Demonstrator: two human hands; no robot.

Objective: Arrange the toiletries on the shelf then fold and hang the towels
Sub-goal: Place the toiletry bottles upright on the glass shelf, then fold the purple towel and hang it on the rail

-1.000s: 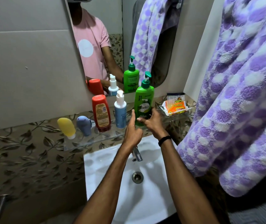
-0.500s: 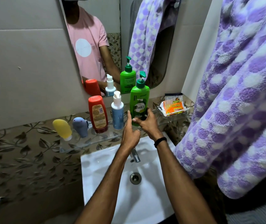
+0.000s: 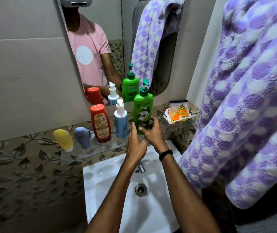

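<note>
A green pump bottle (image 3: 142,105) stands upright on the glass shelf (image 3: 100,148) under the mirror. My right hand (image 3: 152,133) wraps its lower part from the right, thumb on the front. My left hand (image 3: 136,145) is held flat with straight fingers against the bottle's lower left side. To the left on the shelf stand a white-and-blue pump bottle (image 3: 120,121), a red upside-down bottle (image 3: 100,125), a small blue-grey bottle (image 3: 82,136) and a small yellow bottle (image 3: 63,139). A purple dotted towel (image 3: 243,98) hangs bunched at the right.
An orange scrub pad pack (image 3: 179,115) lies in a soap dish at the shelf's right end. Below my arms are the white sink (image 3: 104,182) and its tap (image 3: 141,166). The mirror (image 3: 173,47) reflects the bottles and towel. The towel hangs close to my right arm.
The green bottle has shifted slightly left toward the white-and-blue pump bottle and stands straighter. Both hands have stayed at its base.
</note>
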